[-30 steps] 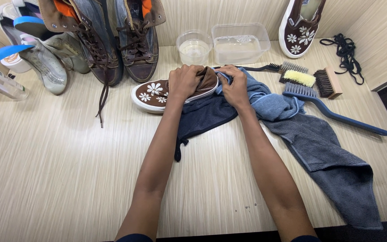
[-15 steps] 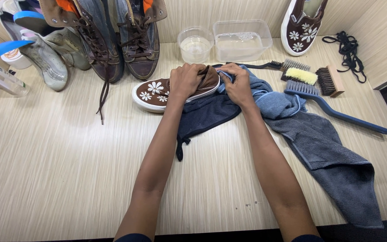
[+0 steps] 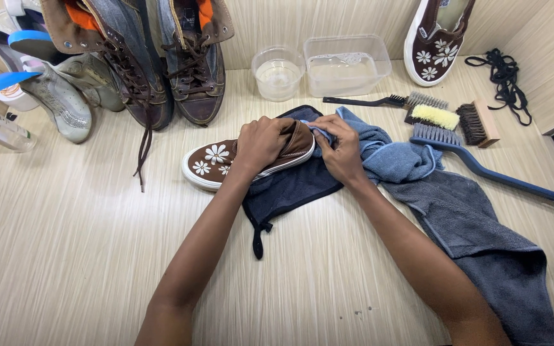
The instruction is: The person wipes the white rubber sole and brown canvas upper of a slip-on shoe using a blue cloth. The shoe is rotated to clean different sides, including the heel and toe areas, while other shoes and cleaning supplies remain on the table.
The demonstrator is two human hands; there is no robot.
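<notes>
On the pale wood-grain desk (image 3: 84, 256), mid-frame, a brown slip-on shoe with white daisy print (image 3: 238, 157) lies on its side atop a dark navy cloth (image 3: 290, 186), toe pointing left. Left hand (image 3: 261, 144) clamps over the shoe's heel and collar, grip clenched on the shoe. Right hand (image 3: 341, 150) is bunched around a fold of light blue towel (image 3: 392, 157), pressing it against the heel end; grip closed on the towel. Towel trails right and down into a grey-blue length (image 3: 482, 237) hanging toward the desk edge. Near it: long-handled blue brush (image 3: 482, 166), yellow-bristled brush (image 3: 434, 115), wooden dark-bristled brush (image 3: 476, 123), slim black brush (image 3: 360, 101). Behind: round clear tub (image 3: 277, 72) and rectangular clear tub (image 3: 344, 64), both holding liquid. Matching shoe (image 3: 436, 41) leans on back wall; laced brown boots (image 3: 161, 64) upper left. Judgement: wiping goes best with the left hand pinning the shoe firmly and a clean towel fold worked in short strokes along the heel seam.
</notes>
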